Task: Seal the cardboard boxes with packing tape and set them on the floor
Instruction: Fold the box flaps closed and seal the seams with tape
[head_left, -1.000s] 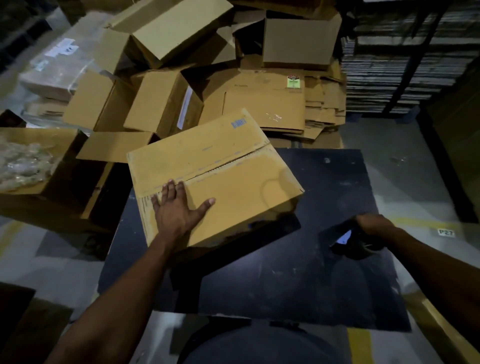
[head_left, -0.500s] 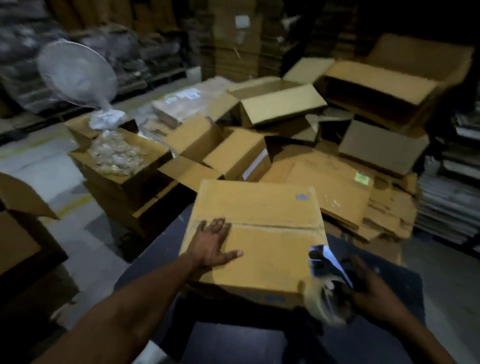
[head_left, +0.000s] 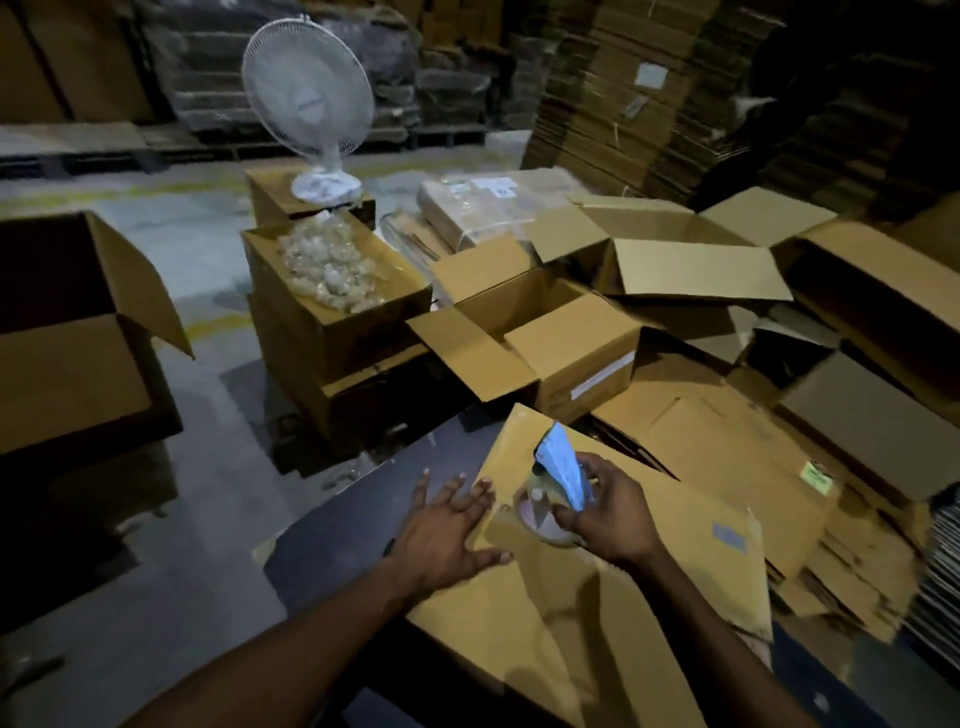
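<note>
A closed brown cardboard box lies on the dark table in front of me, its flaps folded shut. My left hand rests flat on the box's left edge, fingers spread. My right hand grips a tape dispenser with a blue blade guard and a clear tape roll, held over the box's near-left top, close to my left hand.
Open empty boxes and flattened cardboard lie beyond the table. A box of clear plastic pieces stands on stacked boxes at left centre, a white fan behind it. Another open box stands far left on the grey floor.
My right hand has brought the tape dispenser up onto the box top near my left hand. My left hand slid toward the box's left edge. The view swung left.
</note>
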